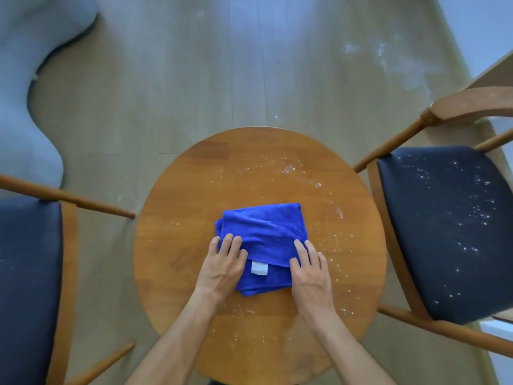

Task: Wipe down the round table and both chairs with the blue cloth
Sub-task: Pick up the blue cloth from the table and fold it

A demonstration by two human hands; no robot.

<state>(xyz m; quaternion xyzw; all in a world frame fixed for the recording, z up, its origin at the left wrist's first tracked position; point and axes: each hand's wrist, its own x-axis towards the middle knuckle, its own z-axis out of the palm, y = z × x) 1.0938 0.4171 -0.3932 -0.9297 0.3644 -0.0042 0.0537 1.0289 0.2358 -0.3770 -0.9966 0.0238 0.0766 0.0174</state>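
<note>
A folded blue cloth (262, 232) with a white tag lies in the middle of the round wooden table (194, 190). My left hand (223, 266) rests on the cloth's near left corner with fingers fairly straight. My right hand (311, 269) rests on its near right corner the same way. White crumbs or droplets speckle the tabletop, mostly on the right and near side. A wooden chair with a dark seat (449, 223) stands to the right, its seat dotted with white specks. A second such chair (27, 273) stands to the left.
A pale blue-grey upholstered piece (30, 79) fills the far left of the wood-look floor. White specks are scattered on the floor (388, 51) at the far right. A white wall or skirting runs along the right edge.
</note>
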